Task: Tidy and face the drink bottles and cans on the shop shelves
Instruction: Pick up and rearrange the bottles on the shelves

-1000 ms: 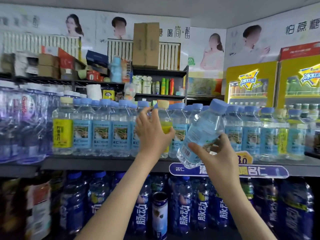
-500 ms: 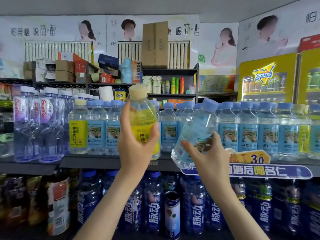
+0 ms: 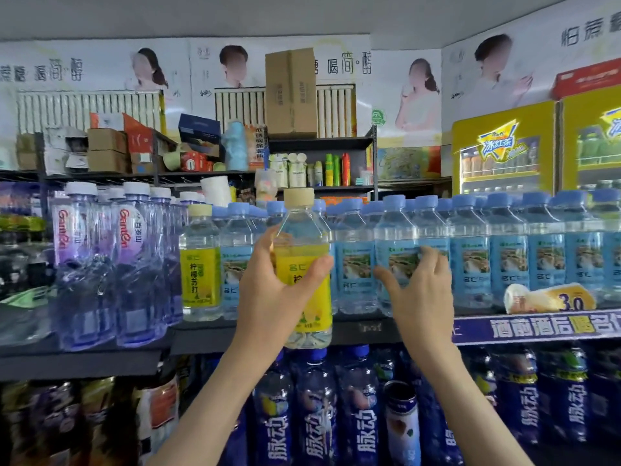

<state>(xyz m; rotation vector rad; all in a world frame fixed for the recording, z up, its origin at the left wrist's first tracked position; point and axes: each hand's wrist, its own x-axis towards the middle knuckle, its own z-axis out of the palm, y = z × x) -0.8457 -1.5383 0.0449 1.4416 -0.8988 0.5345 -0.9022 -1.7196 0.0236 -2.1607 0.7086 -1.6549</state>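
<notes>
My left hand (image 3: pixel 268 297) grips a yellow-label bottle (image 3: pixel 304 264) with a cream cap and holds it upright in front of the shelf edge (image 3: pixel 366 328). My right hand (image 3: pixel 421 294) is curled round a blue-label water bottle (image 3: pixel 401 250), thumb on its left side and fingers on its right. That bottle stands upright in the row of blue-capped bottles (image 3: pixel 507 260), label facing out. A second yellow-label bottle (image 3: pixel 200 264) stands at the row's left end.
Tall clear Ganten bottles (image 3: pixel 100 264) fill the shelf to the left. Dark blue bottles (image 3: pixel 316 415) and a single can (image 3: pixel 401 422) stand on the shelf below. A curled 3.0 price tag (image 3: pixel 551 297) hangs at the right. Yellow fridges (image 3: pixel 504 146) stand behind.
My left hand has drawn the yellow-label bottle out of the row and lowered it. My right hand has brought the tilted blue-label bottle upright into the row.
</notes>
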